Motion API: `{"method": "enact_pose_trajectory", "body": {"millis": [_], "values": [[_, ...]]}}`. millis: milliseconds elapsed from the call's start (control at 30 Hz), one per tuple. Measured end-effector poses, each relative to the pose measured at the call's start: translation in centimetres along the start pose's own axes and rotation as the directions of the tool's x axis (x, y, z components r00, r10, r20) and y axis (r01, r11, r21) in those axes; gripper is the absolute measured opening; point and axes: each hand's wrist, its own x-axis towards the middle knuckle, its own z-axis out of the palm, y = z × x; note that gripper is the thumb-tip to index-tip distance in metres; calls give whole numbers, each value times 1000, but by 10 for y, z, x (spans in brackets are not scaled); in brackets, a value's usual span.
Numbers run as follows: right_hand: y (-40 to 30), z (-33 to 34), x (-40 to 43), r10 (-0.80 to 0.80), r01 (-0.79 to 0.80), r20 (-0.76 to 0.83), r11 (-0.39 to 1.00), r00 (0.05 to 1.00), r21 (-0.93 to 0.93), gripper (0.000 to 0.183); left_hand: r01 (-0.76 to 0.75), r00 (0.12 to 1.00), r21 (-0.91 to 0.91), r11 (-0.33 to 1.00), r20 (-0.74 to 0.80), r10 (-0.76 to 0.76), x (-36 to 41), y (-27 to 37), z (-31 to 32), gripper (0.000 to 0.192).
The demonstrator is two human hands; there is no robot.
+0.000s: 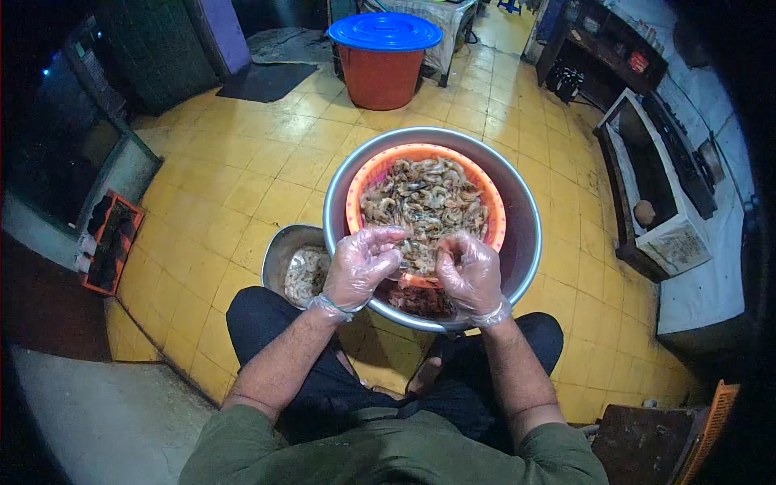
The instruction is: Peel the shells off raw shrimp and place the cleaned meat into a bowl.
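Note:
Raw unpeeled shrimp [430, 194] fill an orange plastic basket [498, 209] inside a large metal basin [529, 242]. Over the basket's near rim, my left hand [367, 264], in a clear plastic glove, has its thumb and fingers pinched on part of a shrimp. My right hand [470, 270], gloved the same way, pinches at the shrimp's other side; the shrimp is small and partly hidden by the fingers. Below the hands, dark reddish scraps, seemingly shells and heads, [421, 302] lie in the basin's near part. A metal bowl [274, 260] at the left holds pale peeled shrimp [306, 276].
A red bucket [382, 76] with a blue lid [385, 31] stands beyond the basin on the yellow tiled floor [242, 182]. An orange crate [112, 242] is at the left. At the right stands a white-edged open box [676, 239]. My knees flank the basin's near side.

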Motion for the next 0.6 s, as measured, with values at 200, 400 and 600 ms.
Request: {"method": "enact_pose_trajectory", "body": {"millis": [200,400,600], "values": [[-17,10,-1,-336,324,-27,925,941,-199,22,-9,999,-55,998,-41,7,-2,2,6,34],[-7,16,-6,-486,456,28,796,874,-398,31,-13,999,66,998,34,10,-5,3,9,33],[-10,14,-5,-458,440,65,791,887,-426,27,-30,997,139,990,80,19,-7,0,5,34]]}}
